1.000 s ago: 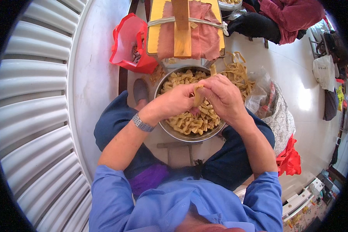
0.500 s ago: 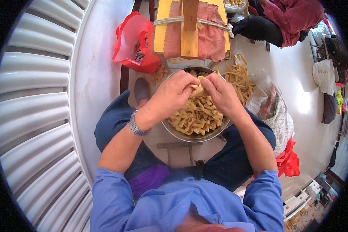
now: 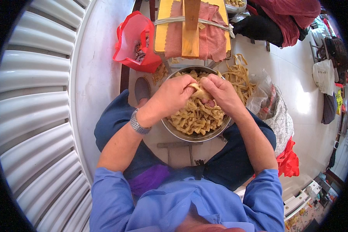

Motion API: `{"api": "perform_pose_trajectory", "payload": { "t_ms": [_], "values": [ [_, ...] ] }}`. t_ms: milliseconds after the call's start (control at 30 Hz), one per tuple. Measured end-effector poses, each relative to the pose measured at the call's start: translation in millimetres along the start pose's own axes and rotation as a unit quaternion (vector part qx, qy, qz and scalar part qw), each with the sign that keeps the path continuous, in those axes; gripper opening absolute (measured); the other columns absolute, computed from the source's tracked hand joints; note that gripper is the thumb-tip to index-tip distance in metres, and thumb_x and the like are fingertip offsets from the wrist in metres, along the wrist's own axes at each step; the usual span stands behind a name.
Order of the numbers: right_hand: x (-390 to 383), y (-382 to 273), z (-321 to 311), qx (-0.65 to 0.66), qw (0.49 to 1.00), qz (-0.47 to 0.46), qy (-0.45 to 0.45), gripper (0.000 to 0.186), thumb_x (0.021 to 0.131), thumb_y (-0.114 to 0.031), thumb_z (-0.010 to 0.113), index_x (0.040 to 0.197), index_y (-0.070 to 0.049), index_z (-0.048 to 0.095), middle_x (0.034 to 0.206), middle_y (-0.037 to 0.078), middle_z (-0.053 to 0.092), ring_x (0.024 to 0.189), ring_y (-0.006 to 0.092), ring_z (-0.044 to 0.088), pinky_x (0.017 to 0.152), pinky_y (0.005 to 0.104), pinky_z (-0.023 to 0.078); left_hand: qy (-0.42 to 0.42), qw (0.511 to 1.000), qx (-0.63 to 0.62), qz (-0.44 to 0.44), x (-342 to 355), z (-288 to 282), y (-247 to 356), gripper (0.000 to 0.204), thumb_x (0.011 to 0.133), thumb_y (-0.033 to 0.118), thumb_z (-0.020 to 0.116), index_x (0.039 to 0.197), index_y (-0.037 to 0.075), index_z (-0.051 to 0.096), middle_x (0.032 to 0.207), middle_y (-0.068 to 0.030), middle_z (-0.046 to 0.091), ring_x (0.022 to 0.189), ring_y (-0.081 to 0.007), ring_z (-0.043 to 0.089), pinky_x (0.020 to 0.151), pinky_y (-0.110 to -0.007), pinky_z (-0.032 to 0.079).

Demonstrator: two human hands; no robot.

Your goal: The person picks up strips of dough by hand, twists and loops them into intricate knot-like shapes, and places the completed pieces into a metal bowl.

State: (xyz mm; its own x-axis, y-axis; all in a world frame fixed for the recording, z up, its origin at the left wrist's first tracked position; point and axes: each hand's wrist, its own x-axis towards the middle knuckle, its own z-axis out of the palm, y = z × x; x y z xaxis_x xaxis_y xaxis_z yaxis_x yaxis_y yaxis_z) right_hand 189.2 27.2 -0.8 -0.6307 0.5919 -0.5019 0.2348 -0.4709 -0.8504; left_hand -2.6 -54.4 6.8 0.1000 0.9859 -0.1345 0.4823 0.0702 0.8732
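Between my two hands is a soft, folded yellowish-beige strip (image 3: pixel 199 91), whose material I cannot make out. My left hand (image 3: pixel 169 96), with a metal watch at its wrist, pinches one end. My right hand (image 3: pixel 222 92) grips the other end, its thumb on top and a fingertip showing below. Both hands hover over a round metal basin (image 3: pixel 192 140) standing on the floor between my knees. Many short knotted or gathered pieces (image 3: pixel 197 120) of the same colour fill it. Long loose strips (image 3: pixel 240 77) lie in a tangle right of the basin.
Beyond the basin stands a yellow-topped bench (image 3: pixel 161 36) with a reddish cloth (image 3: pixel 173 33) and a wooden bar tied on with cord. A red bag (image 3: pixel 137 63) stands to its left. Plastic and patterned bags (image 3: pixel 278 116) lie right. Another person (image 3: pixel 286 19) sits at the far right.
The strip is turned and stretched a little wider between my hands, and a fingertip of my right hand now shows beneath it. The basin and benches stay in place.
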Motion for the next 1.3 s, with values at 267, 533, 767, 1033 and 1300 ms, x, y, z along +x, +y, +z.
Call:
{"api": "perform_pose_trajectory", "payload": {
  "t_ms": [267,533,767,1033,1300],
  "values": [
    [-15.7,-25.8,-8.3,-0.051,0.994,-0.049,-0.083,0.020,0.093,-0.025,0.073,0.094,-0.005,0.068,0.078,-0.003,0.063,0.066,0.0025,0.055,0.057,0.0185,0.042,-0.120,0.822,-0.521,-0.195,-4.8,-12.0,9.3,0.022,0.098,0.017,0.059,0.112,0.001,0.060,0.102,-0.0068,0.065,0.085,-0.0130,0.066,0.076,-0.027,0.057],
    [-15.5,-11.8,-4.8,0.106,0.991,-0.032,-0.071,0.022,0.096,-0.028,0.068,0.104,-0.007,0.068,0.082,-0.004,0.063,0.067,0.0034,0.054,0.060,0.0187,0.041,-0.037,0.917,-0.351,-0.183,-2.3,-7.2,5.9,0.022,0.096,0.014,0.063,0.112,-0.001,0.058,0.097,-0.0067,0.063,0.079,-0.0114,0.064,0.068,-0.027,0.055],
    [-5.0,-3.8,-4.7,0.011,0.991,-0.128,-0.049,0.024,0.103,-0.026,0.057,0.115,-0.005,0.057,0.088,-0.002,0.060,0.074,0.0051,0.054,0.066,0.0210,0.045,-0.047,0.910,-0.389,-0.134,-8.3,-8.2,21.2,0.026,0.099,0.018,0.061,0.115,-0.002,0.060,0.088,-0.0021,0.062,0.075,-0.0096,0.061,0.069,-0.026,0.052],
    [-4.4,-4.7,0.1,-0.135,0.982,-0.113,-0.062,0.027,0.103,-0.026,0.057,0.115,-0.002,0.055,0.092,0.002,0.058,0.079,0.0080,0.054,0.071,0.0264,0.048,0.028,0.869,-0.465,-0.169,-7.2,-4.9,10.5,0.020,0.101,0.016,0.058,0.113,0.002,0.064,0.098,-0.0038,0.067,0.085,-0.0129,0.066,0.078,-0.029,0.056],
    [-14.2,-24.3,-3.1,-0.278,0.948,-0.154,0.012,0.021,0.100,-0.023,0.063,0.103,-0.002,0.062,0.083,0.000,0.060,0.076,0.0069,0.054,0.068,0.0240,0.046,0.111,0.825,-0.539,-0.127,-10.6,-35.5,5.0,0.015,0.099,0.012,0.060,0.106,0.000,0.066,0.111,-0.0071,0.066,0.094,-0.0150,0.065,0.085,-0.032,0.057]
  ]
}}
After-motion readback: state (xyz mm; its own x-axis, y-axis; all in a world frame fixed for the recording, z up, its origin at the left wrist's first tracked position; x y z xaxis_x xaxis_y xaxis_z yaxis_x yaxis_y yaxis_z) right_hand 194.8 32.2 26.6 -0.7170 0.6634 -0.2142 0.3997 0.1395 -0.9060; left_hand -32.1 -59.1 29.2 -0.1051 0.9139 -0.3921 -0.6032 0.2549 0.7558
